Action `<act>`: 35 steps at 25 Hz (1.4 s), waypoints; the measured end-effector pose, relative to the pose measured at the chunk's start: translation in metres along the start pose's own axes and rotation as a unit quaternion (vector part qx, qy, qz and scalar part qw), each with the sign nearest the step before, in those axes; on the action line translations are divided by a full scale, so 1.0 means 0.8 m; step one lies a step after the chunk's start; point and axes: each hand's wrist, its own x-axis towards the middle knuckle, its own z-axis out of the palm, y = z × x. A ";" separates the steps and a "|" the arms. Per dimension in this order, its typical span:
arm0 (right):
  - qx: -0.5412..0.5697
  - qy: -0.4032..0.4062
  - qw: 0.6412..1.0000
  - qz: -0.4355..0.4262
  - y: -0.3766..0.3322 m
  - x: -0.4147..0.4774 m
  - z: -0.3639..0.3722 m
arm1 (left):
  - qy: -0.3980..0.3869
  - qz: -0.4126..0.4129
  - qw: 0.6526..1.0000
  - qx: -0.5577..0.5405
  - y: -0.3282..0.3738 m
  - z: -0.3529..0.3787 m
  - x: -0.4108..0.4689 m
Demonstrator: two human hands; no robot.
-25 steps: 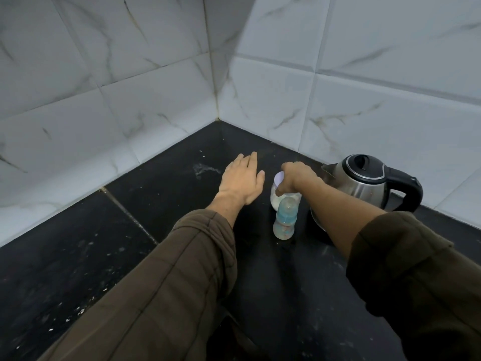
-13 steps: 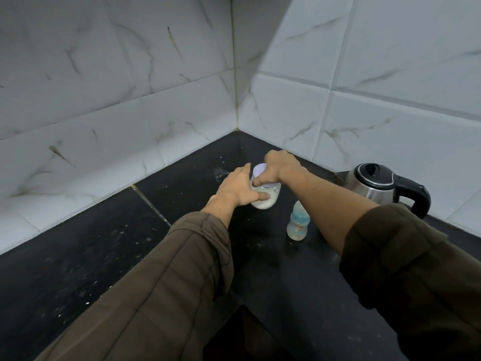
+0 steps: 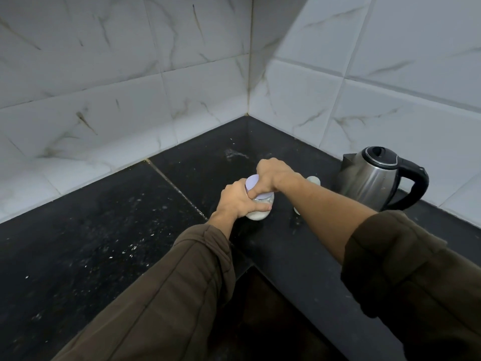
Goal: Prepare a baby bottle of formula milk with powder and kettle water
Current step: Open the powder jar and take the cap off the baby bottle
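Baby bottle [image 3: 314, 180] stands on the counter [image 3: 104, 230] between powder jar [image 3: 259, 214] and kettle [image 3: 369, 178], largely hidden behind the right forearm, contents indeterminable; task judged early, left hand [image 3: 235, 201] gripping the jar, right hand [image 3: 273, 175] clamped on its lid [image 3: 251, 182], which is not yet off.

Dim, soft light; wide-angle edge distortion

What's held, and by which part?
The jar of white powder: left hand wraps its body, right hand grips the lid.
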 end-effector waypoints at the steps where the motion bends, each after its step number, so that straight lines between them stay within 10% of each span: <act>1: -0.001 -0.007 1.000 -0.003 0.000 -0.002 0.008 | -0.002 -0.003 1.000 -0.002 -0.006 0.003 -0.006; 23: -0.093 -0.109 0.973 -0.183 0.006 -0.007 0.045 | 0.000 -0.027 0.998 -0.053 -0.056 0.027 -0.033; 35: 0.006 -0.046 0.996 -0.074 0.010 -0.010 0.049 | -0.023 -0.017 0.998 -0.063 -0.058 0.025 -0.032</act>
